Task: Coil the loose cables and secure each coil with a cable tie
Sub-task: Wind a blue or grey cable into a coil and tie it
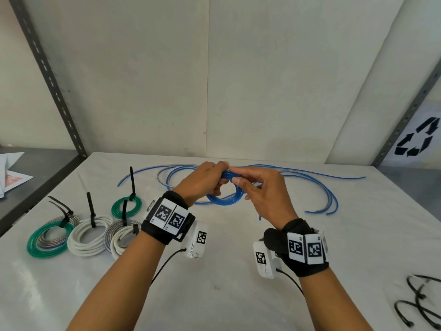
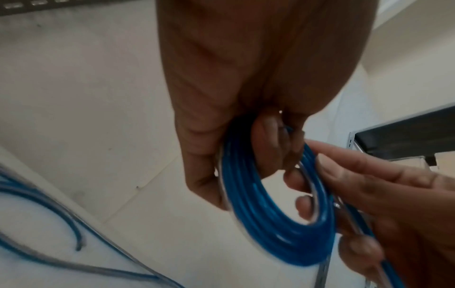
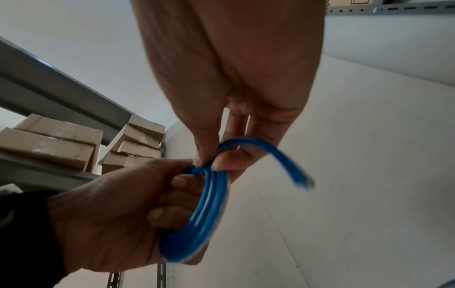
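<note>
Blue cable coil [image 1: 225,191] is hanging above the white surface [image 1: 214,271], gripped between both hands. Left hand [image 1: 202,181] is clenching its fingers through the coil's centre, thumb pressing on the outer side; left wrist view shows several blue turns [image 2: 270,224] bunching under the thumb. Right hand [image 1: 263,192] is pinching the top of the coil between thumb and forefinger, just beside the left fingertips. Right wrist view: a short free end of blue cable [image 3: 283,155] is arcing out past the right fingers [image 3: 209,144], tip blurred.

Loose blue cables [image 1: 310,185] are lying in wide loops on the surface beyond and to the right of both hands, with more trailing out left of the left hand.

Left of the left wrist, finished coils are sitting on the surface: small green coil [image 1: 126,207], white coil [image 1: 89,235], a grey-and-white coil [image 1: 121,235] touching it, and a green-and-grey coil [image 1: 49,237] furthest out. Each is carrying a black cable tie [image 1: 131,185] sticking up.

Spare black cable ties [image 1: 420,304] are lying near and right of the right wrist, at the surface edge.
</note>
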The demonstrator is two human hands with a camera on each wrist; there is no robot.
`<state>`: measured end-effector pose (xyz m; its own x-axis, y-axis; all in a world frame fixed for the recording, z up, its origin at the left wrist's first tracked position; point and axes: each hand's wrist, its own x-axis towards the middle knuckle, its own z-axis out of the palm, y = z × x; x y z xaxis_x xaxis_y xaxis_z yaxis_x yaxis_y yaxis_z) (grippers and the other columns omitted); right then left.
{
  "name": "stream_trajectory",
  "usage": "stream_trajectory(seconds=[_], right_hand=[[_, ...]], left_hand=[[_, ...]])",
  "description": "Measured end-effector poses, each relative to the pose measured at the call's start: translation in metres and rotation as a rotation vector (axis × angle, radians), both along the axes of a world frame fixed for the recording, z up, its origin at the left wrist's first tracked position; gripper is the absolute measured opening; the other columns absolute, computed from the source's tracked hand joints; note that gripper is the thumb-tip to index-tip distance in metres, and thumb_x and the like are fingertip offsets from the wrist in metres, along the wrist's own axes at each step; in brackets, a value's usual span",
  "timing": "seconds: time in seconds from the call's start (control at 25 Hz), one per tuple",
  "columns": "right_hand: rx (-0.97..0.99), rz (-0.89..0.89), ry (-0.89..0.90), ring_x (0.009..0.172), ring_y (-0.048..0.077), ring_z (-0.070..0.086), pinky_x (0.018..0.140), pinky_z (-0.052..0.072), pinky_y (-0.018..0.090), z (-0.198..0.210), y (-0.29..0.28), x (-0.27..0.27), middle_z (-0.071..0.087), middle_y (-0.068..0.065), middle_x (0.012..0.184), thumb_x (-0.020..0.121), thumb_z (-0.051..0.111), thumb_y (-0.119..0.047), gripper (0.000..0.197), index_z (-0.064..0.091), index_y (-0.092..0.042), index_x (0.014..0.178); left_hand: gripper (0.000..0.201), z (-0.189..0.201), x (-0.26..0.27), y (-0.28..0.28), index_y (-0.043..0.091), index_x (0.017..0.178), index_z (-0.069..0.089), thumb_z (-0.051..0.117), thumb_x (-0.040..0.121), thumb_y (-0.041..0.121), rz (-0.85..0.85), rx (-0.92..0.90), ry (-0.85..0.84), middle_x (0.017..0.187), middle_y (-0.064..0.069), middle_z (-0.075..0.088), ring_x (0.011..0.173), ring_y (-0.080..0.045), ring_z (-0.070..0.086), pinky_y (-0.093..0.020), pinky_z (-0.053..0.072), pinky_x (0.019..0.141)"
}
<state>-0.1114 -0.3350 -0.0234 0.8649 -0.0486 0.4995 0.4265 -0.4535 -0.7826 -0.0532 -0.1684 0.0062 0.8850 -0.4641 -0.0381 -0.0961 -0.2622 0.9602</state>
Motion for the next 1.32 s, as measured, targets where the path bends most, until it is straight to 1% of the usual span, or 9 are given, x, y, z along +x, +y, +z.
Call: stream_trajectory(seconds=[0.12,0.32,0.48,0.68,0.84,1.0,1.16,1.24,1.32], right_hand=[[0.233,-0.038,-0.048,0.082,0.014,0.072,0.057,0.055,0.023,0.002,-0.001,0.0,0.077,-0.002,0.095,0.094,0.068,-0.011,0.018,0.077,-0.017,0.109],[0.398,-0.031,-0.063,0.086,0.02,0.074,0.066,0.06,0.03,0.002,0.01,0.001,0.078,0.005,0.097,0.093,0.07,-0.01,0.016,0.074,-0.014,0.108],[0.396,0.006,-0.07,0.087,0.019,0.074,0.07,0.06,0.029,-0.004,0.02,0.004,0.077,0.006,0.103,0.094,0.068,-0.007,0.026,0.071,-0.012,0.119],[0.539,-0.054,-0.111,0.082,0.017,0.074,0.07,0.061,0.033,-0.005,0.032,0.002,0.078,0.008,0.09,0.091,0.07,-0.005,0.012,0.07,-0.008,0.103],[0.594,-0.021,-0.096,0.091,0.023,0.076,0.073,0.062,0.036,-0.004,0.038,0.0,0.077,0.01,0.099,0.085,0.077,-0.004,0.024,0.064,-0.007,0.105],[0.6,-0.084,-0.145,0.085,0.024,0.076,0.067,0.06,0.03,-0.002,0.031,0.001,0.078,0.01,0.094,0.085,0.077,-0.003,0.019,0.065,-0.01,0.098],[0.545,-0.075,-0.12,0.086,0.027,0.076,0.069,0.059,0.031,0.001,0.015,0.003,0.078,0.01,0.092,0.087,0.075,-0.004,0.015,0.071,-0.009,0.1],[0.466,-0.075,-0.124,0.089,0.026,0.076,0.079,0.06,0.036,0.001,0.008,0.002,0.078,0.009,0.095,0.088,0.075,-0.005,0.016,0.073,-0.013,0.102],[0.428,-0.066,-0.118,0.091,0.025,0.076,0.085,0.059,0.04,0.002,0.001,0.002,0.078,0.006,0.097,0.089,0.074,-0.007,0.018,0.074,-0.015,0.104]], left_hand=[[0.044,0.005,0.002,0.002,0.017,0.064,0.035,0.033,0.107,0.025,0.07,-0.304,0.126,0.05,0.008,0.031,0.044,-0.011,0.022,-0.029,0.033,0.059],[0.045,0.011,0.001,0.004,0.018,0.063,0.032,0.031,0.106,0.026,0.163,-0.594,0.233,0.05,0.005,0.02,0.043,-0.012,0.017,-0.028,0.042,0.055],[0.042,0.012,0.003,0.006,0.019,0.063,0.031,0.028,0.105,0.023,0.216,-0.697,0.226,0.05,0.004,0.021,0.043,-0.012,0.017,-0.03,0.04,0.058],[0.043,0.011,0.001,-0.001,0.018,0.062,0.032,0.026,0.105,0.022,0.247,-0.772,0.259,0.049,0.004,0.02,0.041,-0.012,0.017,-0.028,0.042,0.054],[0.042,0.01,-0.001,-0.008,0.017,0.062,0.032,0.026,0.103,0.021,0.251,-0.823,0.28,0.05,0.003,0.019,0.044,-0.013,0.019,-0.026,0.042,0.051],[0.044,0.011,-0.005,-0.008,0.012,0.065,0.041,0.027,0.105,0.021,0.171,-0.8,0.294,0.052,-0.001,0.026,0.05,-0.017,0.029,-0.023,0.048,0.048],[0.052,0.01,-0.002,0.0,0.003,0.091,0.067,0.035,0.108,0.041,0.109,-0.425,0.068,0.067,-0.009,0.062,0.067,-0.023,0.064,-0.034,0.058,0.076],[0.037,0.007,0.0,0.01,0.002,0.106,0.07,0.053,0.103,0.035,0.014,-0.206,-0.099,0.083,-0.011,0.074,0.082,-0.021,0.073,-0.032,0.06,0.078],[0.027,0.004,0.001,0.02,0.0,0.116,0.069,0.064,0.098,0.019,-0.086,-0.184,-0.131,0.096,-0.018,0.076,0.094,-0.028,0.074,-0.035,0.061,0.08]])
